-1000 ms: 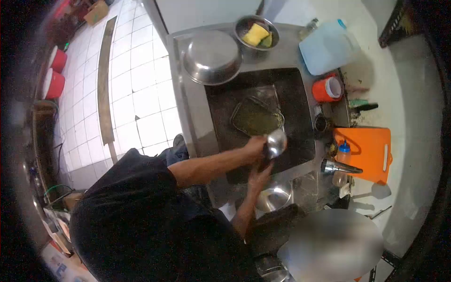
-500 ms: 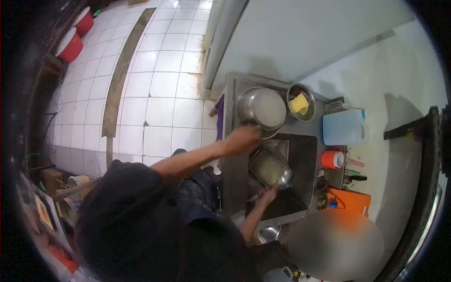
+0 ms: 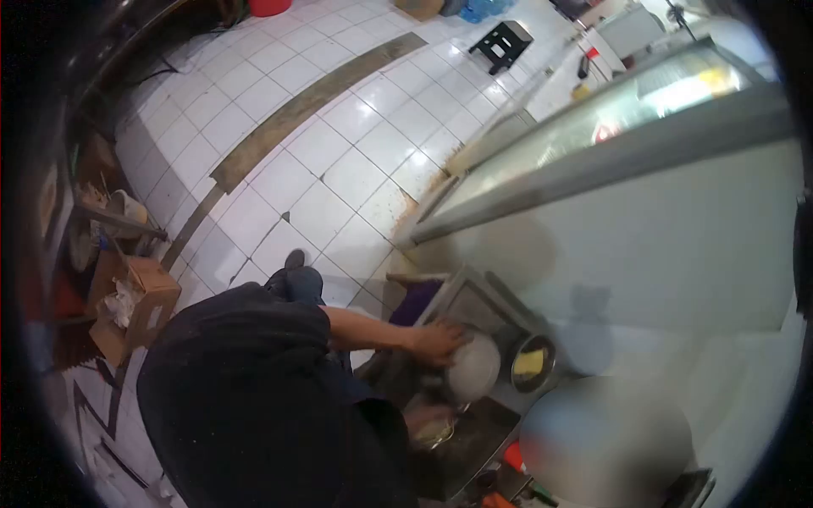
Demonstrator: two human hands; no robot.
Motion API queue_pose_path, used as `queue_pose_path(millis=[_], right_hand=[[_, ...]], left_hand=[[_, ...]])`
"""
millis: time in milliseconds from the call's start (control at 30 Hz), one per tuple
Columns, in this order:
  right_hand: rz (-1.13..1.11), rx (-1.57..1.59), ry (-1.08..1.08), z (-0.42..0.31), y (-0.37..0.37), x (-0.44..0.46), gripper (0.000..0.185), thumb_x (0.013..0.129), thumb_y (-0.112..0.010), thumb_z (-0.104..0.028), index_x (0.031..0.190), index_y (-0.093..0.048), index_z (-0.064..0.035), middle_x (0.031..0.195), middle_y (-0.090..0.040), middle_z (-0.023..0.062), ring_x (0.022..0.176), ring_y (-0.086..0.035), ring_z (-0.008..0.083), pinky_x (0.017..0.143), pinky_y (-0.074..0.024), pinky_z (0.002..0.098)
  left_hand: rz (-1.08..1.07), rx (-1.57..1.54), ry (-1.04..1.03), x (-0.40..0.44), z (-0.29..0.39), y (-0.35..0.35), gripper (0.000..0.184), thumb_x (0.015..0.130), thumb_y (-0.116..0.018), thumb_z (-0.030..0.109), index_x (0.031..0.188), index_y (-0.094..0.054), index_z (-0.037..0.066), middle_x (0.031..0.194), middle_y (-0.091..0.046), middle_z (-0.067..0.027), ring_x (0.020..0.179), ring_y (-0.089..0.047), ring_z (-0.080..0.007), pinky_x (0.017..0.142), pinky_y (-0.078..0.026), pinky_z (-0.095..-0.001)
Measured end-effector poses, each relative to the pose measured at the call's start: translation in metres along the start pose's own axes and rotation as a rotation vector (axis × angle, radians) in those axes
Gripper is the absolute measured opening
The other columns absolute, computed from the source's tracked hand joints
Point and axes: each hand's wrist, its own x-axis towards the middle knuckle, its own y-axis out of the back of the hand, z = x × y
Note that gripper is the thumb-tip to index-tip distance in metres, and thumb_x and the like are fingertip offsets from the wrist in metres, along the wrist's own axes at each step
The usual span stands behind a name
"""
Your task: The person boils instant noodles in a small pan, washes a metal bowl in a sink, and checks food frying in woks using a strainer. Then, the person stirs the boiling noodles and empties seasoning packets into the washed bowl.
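Note:
My left hand has its fingers spread at the left edge of a pale, round-bottomed metal bowl that lies upside down beside the sink. It touches or almost touches the bowl. Lower down, my right hand is smeared by motion over the sink. Close under it is a shiny, wire-edged container with something pale inside, too blurred to name. I cannot tell whether the right hand grips it. Right of the upturned bowl stands a second metal bowl with a yellow sponge-like block inside.
A pale wall panel rises behind the sink counter. A purple cloth hangs at the counter's left end. A red container stands near the sink's right edge. A black stool is on the tiled floor; a cardboard box is at left.
The view has swung, so the sink now sits lower and more floor shows. My left hand has shifted along the upturned bowl, fingers now spread. My right hand is still over the sink, blurred.

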Motion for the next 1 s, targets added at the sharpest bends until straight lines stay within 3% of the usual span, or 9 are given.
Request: queue_pose_path(millis=[200,367,567,600,633,700,800,933,1000], right_hand=[[0.011,-0.083,0.019,-0.006,-0.084,-0.02,0.055,0.091,-0.049,-0.046,0.12,-0.042,0.0002,0.099,-0.055,0.0137,0.078,-0.059,0.0242,0.067,-0.0494,0.0409],[0.011,-0.137,-0.019,-0.001,-0.212,-0.068,0.056,0.091,-0.05,-0.046,0.121,-0.041,0.0008,0.1,-0.055,0.015,0.08,-0.059,0.0256,0.069,-0.0496,0.0429],[-0.062,-0.202,-0.071,0.01,-0.383,-0.1,0.058,0.09,-0.051,-0.046,0.122,-0.04,0.0015,0.101,-0.055,0.0165,0.082,-0.059,0.0272,0.07,-0.0499,0.0453],[-0.075,-0.21,-0.082,0.014,-0.415,-0.102,0.059,0.09,-0.051,-0.046,0.122,-0.039,0.0017,0.101,-0.055,0.0168,0.082,-0.059,0.0275,0.07,-0.0499,0.0457],[-0.096,-0.221,-0.095,0.02,-0.447,-0.103,0.059,0.09,-0.051,-0.046,0.122,-0.039,0.0018,0.101,-0.055,0.0171,0.083,-0.059,0.0278,0.07,-0.05,0.0461],[-0.119,-0.253,-0.132,0.03,-0.504,-0.101,0.06,0.09,-0.052,-0.046,0.123,-0.039,0.002,0.101,-0.055,0.0176,0.083,-0.059,0.0283,0.071,-0.05,0.0469],[-0.17,-0.274,-0.197,0.049,-0.608,-0.091,0.061,0.09,-0.052,-0.046,0.123,-0.038,0.0024,0.102,-0.055,0.0184,0.084,-0.059,0.0291,0.071,-0.0502,0.0481],[-0.271,-0.329,-0.284,0.057,-0.758,-0.077,0.062,0.089,-0.053,-0.046,0.124,-0.037,0.0029,0.103,-0.055,0.0194,0.086,-0.059,0.0302,0.072,-0.0504,0.0497],[-0.328,-0.377,-0.319,0.049,-0.829,-0.078,0.063,0.089,-0.053,-0.046,0.124,-0.037,0.0031,0.103,-0.055,0.0199,0.086,-0.059,0.0308,0.073,-0.0504,0.0505]], left_hand=[[-0.024,-0.061,-0.477,-0.037,-0.045,0.075,0.047,0.086,-0.053,0.029,0.125,-0.045,0.003,0.122,-0.047,-0.0216,0.12,-0.042,-0.0334,0.099,-0.031,-0.0519],[0.035,-0.344,-0.355,-0.08,-0.128,0.199,0.047,0.085,-0.057,0.03,0.121,-0.046,0.0,0.115,-0.048,-0.0222,0.107,-0.049,-0.0367,0.09,-0.041,-0.0452],[-0.408,-0.639,0.015,-0.071,-0.245,0.311,0.063,0.087,-0.048,0.057,0.097,-0.06,-0.005,0.092,-0.062,-0.0226,0.087,-0.059,-0.0352,0.079,-0.045,-0.0423],[-0.422,-0.596,0.061,-0.07,-0.26,0.332,0.073,0.085,-0.042,0.067,0.094,-0.062,-0.003,0.089,-0.064,-0.0166,0.085,-0.06,-0.0294,0.077,-0.046,-0.0401],[-0.64,-0.75,0.068,-0.063,-0.277,0.355,0.072,0.088,-0.041,0.063,0.105,-0.06,-0.004,0.093,-0.062,-0.0178,0.087,-0.059,-0.0272,0.076,-0.047,-0.0381],[-0.681,-1.029,0.226,-0.067,-0.313,0.396,0.065,0.089,-0.045,0.06,0.099,-0.061,-0.001,0.085,-0.06,-0.0098,0.078,-0.057,-0.0187,0.068,-0.048,-0.0332],[-0.473,-1.007,0.124,-0.067,-0.39,0.454,0.056,0.088,-0.053,0.054,0.103,-0.058,0.001,0.087,-0.06,-0.0064,0.079,-0.057,-0.0149,0.067,-0.049,-0.0329],[-0.177,-1.219,0.3,-0.079,-0.518,0.558,0.033,0.084,-0.065,0.023,0.109,-0.055,0.003,0.085,-0.058,-0.0048,0.08,-0.057,-0.0129,0.066,-0.05,-0.0303],[-0.028,-1.122,0.377,-0.086,-0.587,0.609,0.032,0.084,-0.065,0.025,0.101,-0.051,0.002,0.086,-0.056,-0.007,0.08,-0.057,-0.0156,0.063,-0.052,-0.0309]])
